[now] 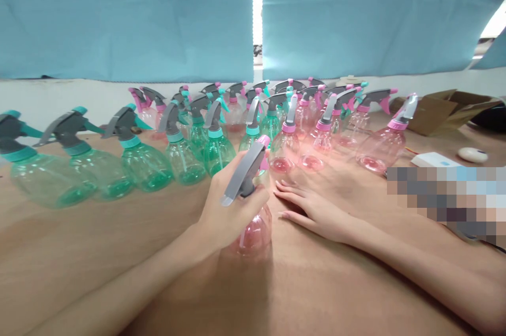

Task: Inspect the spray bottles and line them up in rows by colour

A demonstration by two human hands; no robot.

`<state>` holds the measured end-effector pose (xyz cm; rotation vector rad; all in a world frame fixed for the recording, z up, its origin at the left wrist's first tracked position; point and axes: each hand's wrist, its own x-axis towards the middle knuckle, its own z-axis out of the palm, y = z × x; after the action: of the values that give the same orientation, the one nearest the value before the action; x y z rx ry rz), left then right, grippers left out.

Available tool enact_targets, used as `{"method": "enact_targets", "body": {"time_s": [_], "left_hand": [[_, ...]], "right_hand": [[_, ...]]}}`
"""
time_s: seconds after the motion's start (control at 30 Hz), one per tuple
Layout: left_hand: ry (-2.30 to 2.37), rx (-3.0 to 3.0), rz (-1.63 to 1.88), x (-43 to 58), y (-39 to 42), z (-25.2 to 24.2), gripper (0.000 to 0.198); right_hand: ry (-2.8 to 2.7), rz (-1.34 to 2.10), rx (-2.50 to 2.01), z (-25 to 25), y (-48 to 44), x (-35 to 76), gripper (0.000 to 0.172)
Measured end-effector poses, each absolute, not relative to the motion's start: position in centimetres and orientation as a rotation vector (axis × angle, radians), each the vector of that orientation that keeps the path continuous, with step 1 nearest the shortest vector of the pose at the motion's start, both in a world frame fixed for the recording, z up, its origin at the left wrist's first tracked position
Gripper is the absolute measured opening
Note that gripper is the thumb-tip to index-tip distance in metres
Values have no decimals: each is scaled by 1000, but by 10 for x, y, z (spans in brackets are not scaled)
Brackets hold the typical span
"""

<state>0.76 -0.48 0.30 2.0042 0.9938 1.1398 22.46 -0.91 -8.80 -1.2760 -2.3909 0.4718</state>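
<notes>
My left hand [233, 204] is wrapped round the neck of a pink spray bottle [253, 233] with a grey and pink trigger head. The bottle stands upright on, or just over, the wooden table [316, 294]; which of the two I cannot tell. To its right my right hand [312, 209] lies flat on the table, fingers spread, holding nothing. Just beyond that hand are a pink spray bottle [283, 151] and another pink spray bottle [314, 154]. A green spray bottle [217, 151] stands behind my left hand.
Several green spray bottles [146, 164] line the left side, with more mixed pink and green ones behind. At the right are a pink bottle [381, 146], an open cardboard box [438, 114], a white box [432, 160] and a white rounded object [473, 155]. Blue curtains [126, 19] hang behind.
</notes>
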Motion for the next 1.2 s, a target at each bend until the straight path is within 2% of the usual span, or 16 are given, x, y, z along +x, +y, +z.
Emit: {"method": "enact_targets", "body": {"time_s": [0.13,0.6,1.2], "left_hand": [[1026,1966,1116,9,-5,3,42],[989,1980,1119,7,-5,4,32],[995,1997,1128,7,-7,3,31]], "right_hand": [[-2377,466,-1260,-88,-9,225,56],[-2422,447,-1297,-87,-11,225,59],[-2414,450,-1306,-89,-10,225,61]]}}
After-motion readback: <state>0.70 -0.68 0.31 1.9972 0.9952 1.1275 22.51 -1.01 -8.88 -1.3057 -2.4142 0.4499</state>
